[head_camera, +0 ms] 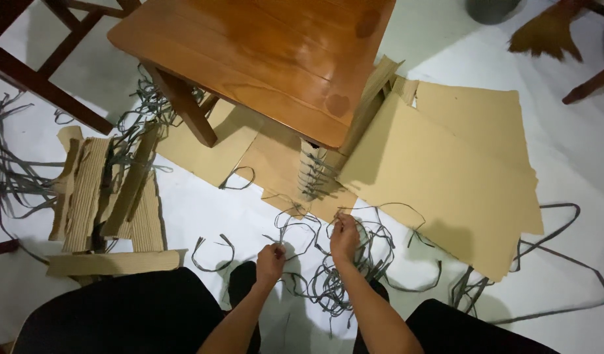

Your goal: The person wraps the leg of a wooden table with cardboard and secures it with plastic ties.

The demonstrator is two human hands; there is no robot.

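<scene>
Thin grey plastic strips (328,275) lie in a tangled heap on the white floor (203,210), right between the person's knees. The left hand (270,261) has its fingers curled tight and pinches one of these strips near the edge of the heap. The right hand (344,236) is just beside it, a little higher up, and its fingers are pressed together on another thin strip that runs up toward the table leg. The two hands are near each other but not touching.

Just above the hands stands a light wooden table leg (313,172) with grey strips wound around it in several rows. The leg belongs to a shiny brown wooden table (262,52) that fills the top middle of the view.

Big flat brown cardboard sheets (446,170) lie on the floor under the table and to the right of it. To the left there is a pile of folded, ribbed cardboard pieces (105,196) with more grey strips mixed in. More loose grey strips (13,170) spread over the floor at the far left, and a long grey loop (564,262) lies at the right.

The person's dark trousers (118,314) show at the bottom. A straw broom (544,33) lies at the top right.
</scene>
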